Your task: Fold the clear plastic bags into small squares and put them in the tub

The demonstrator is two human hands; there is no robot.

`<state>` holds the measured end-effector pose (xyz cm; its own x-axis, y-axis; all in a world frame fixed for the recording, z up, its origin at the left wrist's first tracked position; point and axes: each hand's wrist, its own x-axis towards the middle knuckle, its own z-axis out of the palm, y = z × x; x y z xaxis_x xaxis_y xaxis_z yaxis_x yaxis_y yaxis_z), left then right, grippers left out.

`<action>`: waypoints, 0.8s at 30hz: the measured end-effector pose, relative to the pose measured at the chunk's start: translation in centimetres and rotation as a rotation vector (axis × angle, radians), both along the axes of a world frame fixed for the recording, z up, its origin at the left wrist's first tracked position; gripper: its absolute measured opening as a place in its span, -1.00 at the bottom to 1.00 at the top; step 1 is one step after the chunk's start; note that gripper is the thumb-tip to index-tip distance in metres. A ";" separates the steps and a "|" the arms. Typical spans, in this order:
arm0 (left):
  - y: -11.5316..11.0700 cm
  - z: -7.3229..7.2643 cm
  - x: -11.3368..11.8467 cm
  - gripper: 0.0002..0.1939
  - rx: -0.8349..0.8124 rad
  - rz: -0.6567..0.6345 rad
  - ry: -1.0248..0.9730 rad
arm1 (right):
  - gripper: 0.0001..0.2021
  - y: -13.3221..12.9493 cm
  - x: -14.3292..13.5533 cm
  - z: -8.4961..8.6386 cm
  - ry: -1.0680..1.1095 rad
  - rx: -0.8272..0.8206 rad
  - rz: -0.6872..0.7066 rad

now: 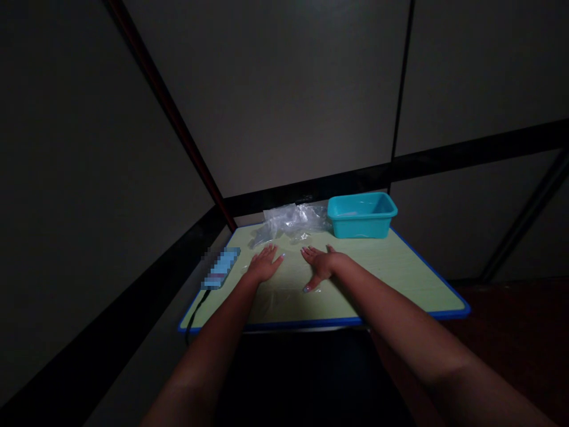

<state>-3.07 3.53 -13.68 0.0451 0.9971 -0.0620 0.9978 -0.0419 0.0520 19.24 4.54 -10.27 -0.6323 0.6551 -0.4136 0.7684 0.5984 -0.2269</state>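
My left hand (265,264) lies flat with its fingers spread, palm down. Opposite it, my right hand (320,264) is also open, thumb stretched toward the middle. Beneath and between them, faint edges and glints show a clear plastic bag or sheet (273,299) spread on the pale green table (409,276); its full outline is hard to make out. Just beyond my fingertips lies a crumpled heap of clear plastic bags (296,219). Neither hand grips anything.
A turquoise plastic basin (362,226) stands at the back right of the table; a pale scrap shows inside. At the left edge lies a phone (222,267), partly blurred out, with a dark cord (198,311). The table has a blue rim, and panelled walls close off the back and left.
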 end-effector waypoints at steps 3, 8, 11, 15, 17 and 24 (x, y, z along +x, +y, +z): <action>0.2 -0.2 -0.2 -0.27 0.012 0.018 0.007 | 0.31 -0.1 0.0 0.2 0.009 -0.012 -0.010; -0.3 0.1 0.2 -0.27 0.061 0.067 0.017 | 0.31 0.0 -0.1 0.0 -0.021 0.002 -0.010; -1.4 0.8 1.6 -0.31 0.155 0.045 0.045 | 0.33 0.2 -0.1 -0.3 -0.010 0.000 -0.013; -3.5 1.7 4.9 -0.33 0.180 -0.007 0.008 | 0.33 0.4 -0.1 -0.6 0.030 -0.007 -0.012; -4.5 1.8 6.6 -0.32 0.140 -0.040 -0.028 | 0.31 0.4 -0.1 -0.6 0.034 -0.010 -0.012; -5.9 0.5 8.8 -0.32 0.012 -0.111 -0.051 | 0.28 0.1 -0.1 0.0 -0.028 -0.002 0.005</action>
<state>5.71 -2.35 -13.13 0.1582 0.9864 -0.0446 0.9830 -0.1531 0.1014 19.10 4.62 -10.32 -0.6234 0.6511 -0.4330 0.7717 0.6015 -0.2065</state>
